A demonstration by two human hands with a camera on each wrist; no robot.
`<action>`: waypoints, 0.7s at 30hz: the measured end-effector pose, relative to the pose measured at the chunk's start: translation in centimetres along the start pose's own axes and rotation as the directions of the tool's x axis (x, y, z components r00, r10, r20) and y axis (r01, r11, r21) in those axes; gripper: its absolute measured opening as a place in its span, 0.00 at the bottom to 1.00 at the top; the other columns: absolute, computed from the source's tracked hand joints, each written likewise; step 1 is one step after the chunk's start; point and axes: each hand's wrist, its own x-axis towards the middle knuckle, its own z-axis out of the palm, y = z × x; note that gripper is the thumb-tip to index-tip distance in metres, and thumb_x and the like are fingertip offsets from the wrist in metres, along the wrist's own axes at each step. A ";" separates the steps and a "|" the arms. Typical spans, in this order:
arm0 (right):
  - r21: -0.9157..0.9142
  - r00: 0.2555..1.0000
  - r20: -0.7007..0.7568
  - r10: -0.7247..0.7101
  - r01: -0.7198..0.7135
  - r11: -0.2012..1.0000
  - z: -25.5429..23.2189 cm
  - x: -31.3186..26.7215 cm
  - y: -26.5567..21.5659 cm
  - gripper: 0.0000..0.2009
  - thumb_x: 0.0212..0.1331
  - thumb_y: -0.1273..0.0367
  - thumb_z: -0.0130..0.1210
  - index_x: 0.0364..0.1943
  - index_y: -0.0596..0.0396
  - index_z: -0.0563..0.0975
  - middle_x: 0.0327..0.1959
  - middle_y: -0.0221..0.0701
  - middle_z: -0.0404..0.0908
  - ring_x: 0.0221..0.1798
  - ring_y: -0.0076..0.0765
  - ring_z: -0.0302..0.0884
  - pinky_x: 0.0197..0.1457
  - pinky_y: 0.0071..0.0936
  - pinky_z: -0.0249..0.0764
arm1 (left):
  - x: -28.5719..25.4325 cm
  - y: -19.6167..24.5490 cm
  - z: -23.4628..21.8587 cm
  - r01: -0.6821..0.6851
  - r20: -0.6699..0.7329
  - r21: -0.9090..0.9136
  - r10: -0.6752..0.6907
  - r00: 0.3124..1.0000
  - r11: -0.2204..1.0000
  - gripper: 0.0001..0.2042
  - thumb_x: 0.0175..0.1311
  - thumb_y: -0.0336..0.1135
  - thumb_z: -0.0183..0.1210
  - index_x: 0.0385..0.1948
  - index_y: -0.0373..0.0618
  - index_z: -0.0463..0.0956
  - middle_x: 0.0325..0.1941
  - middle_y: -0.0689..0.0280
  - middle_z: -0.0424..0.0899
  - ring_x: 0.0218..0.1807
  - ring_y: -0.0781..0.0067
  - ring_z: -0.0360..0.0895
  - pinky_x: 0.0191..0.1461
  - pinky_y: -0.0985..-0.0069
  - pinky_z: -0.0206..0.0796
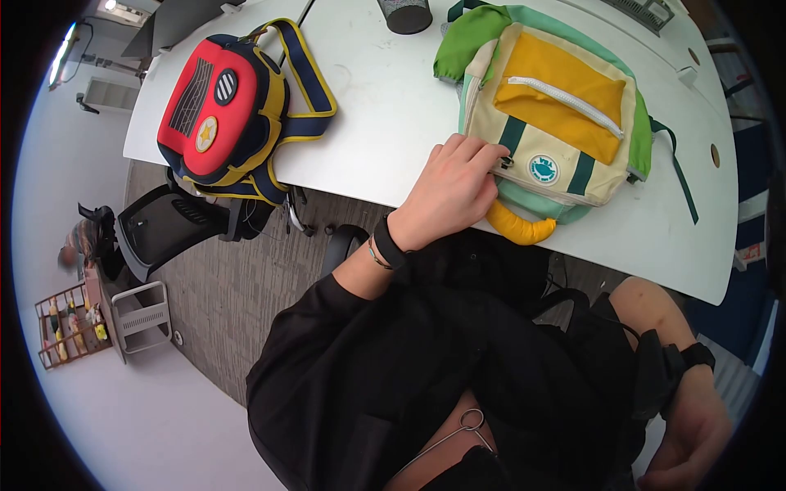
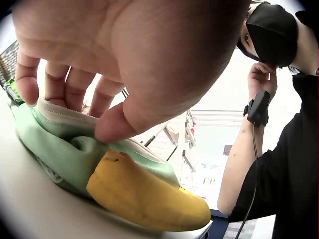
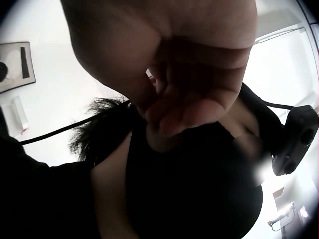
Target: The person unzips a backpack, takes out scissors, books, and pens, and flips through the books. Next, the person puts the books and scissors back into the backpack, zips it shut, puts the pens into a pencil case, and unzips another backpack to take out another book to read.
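Observation:
In the head view my left hand [image 1: 454, 188] is at the near left corner of a cream, green and yellow backpack [image 1: 565, 98] lying on a white table. In the left wrist view, the thumb and curled fingers [image 2: 77, 89] grip its cream zipped edge [image 2: 67, 112]. A dark zipper pull [image 1: 506, 162] shows right at the fingertips. Just below hangs a padded yellow part [image 2: 149, 196] shaped like a banana. My right hand [image 1: 692, 434] is raised away from the table, close to the black face mask [image 2: 271, 35]. Its fingers [image 3: 204, 112] are loosely curled with nothing visible in them.
A red and navy backpack [image 1: 225, 106] with yellow-edged straps lies at the table's left. A dark mesh cup [image 1: 407, 15] stands at the back. Beyond the near edge of the table [image 1: 360, 176] is an office chair [image 1: 168, 225].

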 end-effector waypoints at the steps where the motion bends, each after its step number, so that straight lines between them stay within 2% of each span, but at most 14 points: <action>1: -0.015 1.000 -0.014 0.000 0.000 1.000 0.0 0.0 0.1 0.10 0.58 0.79 0.45 0.24 0.48 0.74 0.20 0.22 0.72 0.22 0.20 0.71 0.23 0.17 0.66 | 0.2 0.1 -0.1 0.000 0.007 0.002 0.000 1.000 1.000 0.18 0.52 0.24 0.55 0.48 0.43 0.73 0.40 0.61 0.76 0.45 0.58 0.72 0.53 0.66 0.63; 4: 0.018 0.998 -0.023 0.063 -0.062 0.998 -0.9 -0.6 0.1 0.10 0.58 0.79 0.46 0.24 0.48 0.73 0.19 0.21 0.72 0.22 0.20 0.70 0.24 0.16 0.66 | 0.3 0.3 -0.4 -0.008 0.004 -0.007 0.008 1.000 1.000 0.18 0.52 0.23 0.55 0.47 0.42 0.73 0.40 0.61 0.78 0.45 0.58 0.73 0.53 0.66 0.64; 5: 0.096 0.995 -0.097 0.029 -0.020 0.995 -1.0 -1.4 0.8 0.07 0.55 0.67 0.55 0.21 0.47 0.76 0.17 0.20 0.72 0.19 0.19 0.69 0.23 0.18 0.65 | 0.4 0.2 -0.5 -0.018 0.005 -0.021 0.018 1.000 1.000 0.18 0.52 0.23 0.55 0.47 0.42 0.73 0.40 0.61 0.78 0.45 0.58 0.73 0.53 0.66 0.64; 6: 0.168 0.985 -0.171 0.002 0.028 0.985 -1.1 -2.5 1.4 0.14 0.51 0.54 0.64 0.18 0.46 0.79 0.15 0.20 0.73 0.17 0.17 0.68 0.23 0.20 0.64 | 0.4 0.2 -0.6 -0.001 0.018 -0.060 0.002 1.000 0.998 0.18 0.52 0.23 0.55 0.47 0.42 0.74 0.41 0.61 0.79 0.46 0.58 0.74 0.53 0.66 0.64; 7: 0.155 0.987 -0.161 0.010 0.016 0.988 -0.9 -3.4 1.5 0.14 0.51 0.54 0.64 0.18 0.46 0.79 0.15 0.20 0.73 0.17 0.17 0.68 0.23 0.20 0.64 | 0.4 0.1 -0.7 0.017 0.030 -0.100 -0.014 0.999 0.995 0.18 0.52 0.23 0.55 0.47 0.42 0.74 0.41 0.60 0.79 0.46 0.59 0.75 0.53 0.67 0.65; 8: -0.125 0.955 -0.118 0.273 -0.287 0.950 -0.8 -4.3 1.4 0.10 0.50 0.60 0.63 0.22 0.49 0.79 0.19 0.24 0.75 0.20 0.24 0.71 0.24 0.24 0.66 | 0.5 0.1 -0.7 -0.006 -0.019 -0.143 0.003 1.000 0.990 0.17 0.53 0.22 0.55 0.47 0.40 0.74 0.40 0.60 0.82 0.45 0.59 0.77 0.52 0.66 0.67; 9: -0.395 0.844 -0.154 0.513 -0.529 0.751 -0.6 -5.2 1.4 0.07 0.49 0.65 0.63 0.26 0.53 0.79 0.22 0.29 0.76 0.23 0.30 0.73 0.26 0.27 0.68 | 0.6 0.0 -0.7 -0.017 -0.020 -0.157 0.014 1.000 0.988 0.17 0.53 0.22 0.55 0.47 0.40 0.74 0.40 0.60 0.82 0.45 0.59 0.77 0.52 0.66 0.67; 10: -0.607 0.676 -0.261 0.690 -0.670 0.427 -0.5 -6.1 1.5 0.06 0.49 0.71 0.62 0.30 0.56 0.79 0.26 0.34 0.78 0.26 0.37 0.76 0.28 0.31 0.70 | 0.7 -0.1 -0.7 0.000 -0.033 -0.159 -0.005 0.999 0.987 0.16 0.54 0.23 0.56 0.47 0.40 0.74 0.38 0.60 0.82 0.44 0.59 0.78 0.51 0.66 0.68; 11: -0.638 0.514 -0.195 0.835 -0.713 0.290 -1.0 -6.7 3.1 0.08 0.50 0.72 0.61 0.34 0.57 0.78 0.26 0.35 0.78 0.27 0.42 0.76 0.29 0.35 0.71 | 0.7 0.0 -0.6 0.019 -0.046 -0.162 -0.027 0.999 0.987 0.15 0.55 0.23 0.56 0.46 0.39 0.74 0.37 0.60 0.82 0.42 0.58 0.78 0.49 0.66 0.69; 13: -0.776 0.428 -0.194 0.883 -0.617 0.129 -0.9 -10.6 5.4 0.07 0.52 0.69 0.60 0.34 0.57 0.78 0.26 0.35 0.78 0.30 0.44 0.76 0.31 0.37 0.72 | 1.1 0.1 -0.4 0.010 -0.064 -0.144 -0.020 0.998 0.989 0.14 0.56 0.26 0.59 0.45 0.39 0.74 0.35 0.60 0.83 0.39 0.57 0.78 0.46 0.66 0.70; 15: -0.798 0.411 -0.216 0.886 -0.597 0.082 -1.0 -13.1 6.9 0.07 0.54 0.68 0.59 0.32 0.57 0.78 0.26 0.36 0.77 0.31 0.45 0.76 0.32 0.38 0.73 | 1.5 0.3 -0.2 0.009 -0.004 -0.034 -0.009 1.000 0.999 0.14 0.56 0.27 0.60 0.45 0.40 0.74 0.33 0.61 0.82 0.38 0.58 0.77 0.43 0.65 0.68; 17: -0.819 0.398 -0.231 0.888 -0.572 0.043 -1.0 -14.1 7.7 0.07 0.55 0.67 0.58 0.31 0.56 0.77 0.26 0.36 0.77 0.32 0.45 0.76 0.33 0.38 0.73 | 1.7 0.6 0.1 0.009 0.007 -0.041 -0.008 1.000 0.999 0.14 0.56 0.28 0.60 0.45 0.40 0.74 0.32 0.62 0.81 0.37 0.58 0.76 0.42 0.65 0.67; 19: -0.836 0.293 -0.219 0.931 -0.547 -0.024 -0.7 -14.4 8.2 0.08 0.56 0.65 0.56 0.28 0.56 0.75 0.26 0.36 0.77 0.33 0.45 0.77 0.35 0.37 0.75 | 1.7 0.9 0.1 0.012 0.014 -0.042 -0.011 1.000 0.999 0.14 0.56 0.28 0.60 0.45 0.41 0.74 0.31 0.63 0.80 0.36 0.59 0.75 0.41 0.65 0.66; 21: -0.838 0.272 -0.201 0.941 -0.544 -0.021 -0.2 -14.5 8.5 0.08 0.57 0.66 0.56 0.32 0.56 0.76 0.28 0.36 0.78 0.34 0.45 0.77 0.37 0.37 0.74 | 1.6 1.1 -0.1 0.036 0.049 -0.059 -0.033 0.998 0.998 0.15 0.55 0.29 0.60 0.46 0.43 0.75 0.30 0.65 0.78 0.37 0.60 0.74 0.42 0.65 0.65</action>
